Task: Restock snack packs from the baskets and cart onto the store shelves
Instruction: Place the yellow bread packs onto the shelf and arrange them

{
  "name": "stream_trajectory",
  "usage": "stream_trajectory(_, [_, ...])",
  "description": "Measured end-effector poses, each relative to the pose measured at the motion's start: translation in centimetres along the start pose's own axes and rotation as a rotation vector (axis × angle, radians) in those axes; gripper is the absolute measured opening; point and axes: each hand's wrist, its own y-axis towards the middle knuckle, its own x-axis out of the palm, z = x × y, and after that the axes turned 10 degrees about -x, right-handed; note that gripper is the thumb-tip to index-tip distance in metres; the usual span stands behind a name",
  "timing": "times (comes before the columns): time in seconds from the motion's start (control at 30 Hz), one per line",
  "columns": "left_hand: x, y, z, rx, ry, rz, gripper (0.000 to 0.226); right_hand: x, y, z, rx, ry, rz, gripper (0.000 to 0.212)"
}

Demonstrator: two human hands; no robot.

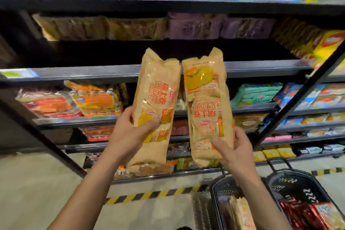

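I hold two long tan snack packs with orange print upright in front of the shelves. My left hand (130, 132) grips the left snack pack (156, 99) around its lower half, thumb across the front. My right hand (235, 147) grips the right snack pack (207, 106) near its bottom. The two packs stand side by side, almost touching at their tops. Behind their tops runs a dark shelf (74, 73) whose front half is bare, with tan and purple packs at its back.
Two black baskets stand low on the right: the nearer basket (222, 186) holds tan packs, the right basket (291, 179) holds red packs. Lower shelves carry orange, red, teal and blue packs. A black upright post (298, 99) slants on the right. Yellow-black tape marks the floor.
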Motion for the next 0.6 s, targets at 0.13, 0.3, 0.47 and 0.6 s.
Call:
stream_trajectory(0.13, [-4.5, 1.1, 2.2, 0.126, 0.161, 0.116, 0.063, 3.4, 2.6, -2.5, -0.104, -0.085, -0.005, 0.039])
stream_trajectory(0.3, [-9.4, 2.0, 4.5, 0.258, 0.334, 0.293, 0.06, 6.1, 5.6, -5.8, -0.191, -0.208, -0.048, 0.049])
stream_trajectory(0.47, [-14.2, 2.8, 6.9, 0.328, 0.565, 0.468, 0.056, 6.6, 9.3, -8.5, -0.268, -0.317, -0.039, 0.082])
stream_trajectory(0.6, [-17.7, 4.3, 9.3, 0.366, 0.868, 0.526, 0.059, 6.4, 12.8, -11.1, -0.398, -0.53, -0.102, 0.074])
